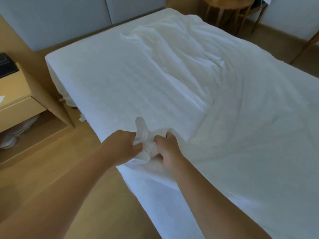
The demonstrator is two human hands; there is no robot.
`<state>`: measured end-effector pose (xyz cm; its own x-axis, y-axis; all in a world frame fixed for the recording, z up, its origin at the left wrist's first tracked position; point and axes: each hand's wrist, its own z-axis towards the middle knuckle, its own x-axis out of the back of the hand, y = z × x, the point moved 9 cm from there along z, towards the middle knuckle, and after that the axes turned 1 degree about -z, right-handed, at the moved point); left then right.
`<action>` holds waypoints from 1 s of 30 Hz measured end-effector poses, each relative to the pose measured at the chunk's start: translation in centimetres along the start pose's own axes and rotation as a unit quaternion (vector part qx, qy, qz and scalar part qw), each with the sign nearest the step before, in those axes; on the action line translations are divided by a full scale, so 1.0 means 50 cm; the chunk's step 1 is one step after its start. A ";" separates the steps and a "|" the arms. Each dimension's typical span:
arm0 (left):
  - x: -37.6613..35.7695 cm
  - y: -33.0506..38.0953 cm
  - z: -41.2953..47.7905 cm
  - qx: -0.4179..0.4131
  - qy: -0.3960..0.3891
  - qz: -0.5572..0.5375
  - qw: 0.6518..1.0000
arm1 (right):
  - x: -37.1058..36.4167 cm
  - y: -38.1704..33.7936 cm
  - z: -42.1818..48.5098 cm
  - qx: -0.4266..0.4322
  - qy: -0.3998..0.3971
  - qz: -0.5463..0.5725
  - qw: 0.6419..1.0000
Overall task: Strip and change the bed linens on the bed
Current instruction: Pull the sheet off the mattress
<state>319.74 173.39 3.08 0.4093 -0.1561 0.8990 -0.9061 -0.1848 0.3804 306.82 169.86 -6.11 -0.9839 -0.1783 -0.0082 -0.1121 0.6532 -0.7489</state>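
Observation:
A white sheet (172, 80) lies spread over the bed (57, 66), wrinkled towards the far right corner. At the bed's near left edge a bunched fold of the sheet (146, 145) stands up between my hands. My left hand (120, 144) grips the bunch from the left. My right hand (168, 149) grips it from the right, fingers curled into the cloth. The two hands sit close together, almost touching.
A wooden nightstand (22, 94) with a drawer stands left of the bed, with a dark device (6, 64) on top. A padded headboard (60, 23) lines the far wall. A round wooden side table (227, 7) stands beyond the bed. Wooden floor (69, 161) runs along the left side.

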 end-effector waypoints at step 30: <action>0.730 -0.923 0.923 0.021 0.115 0.076 0.990 | -1.031 -0.758 0.646 0.170 -0.034 0.093 0.980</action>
<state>381.43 131.47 8.33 0.2300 0.0388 0.9724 -0.9479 -0.2174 0.2328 366.25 130.52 1.28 -0.9700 -0.1354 -0.2017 0.1331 0.3986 -0.9074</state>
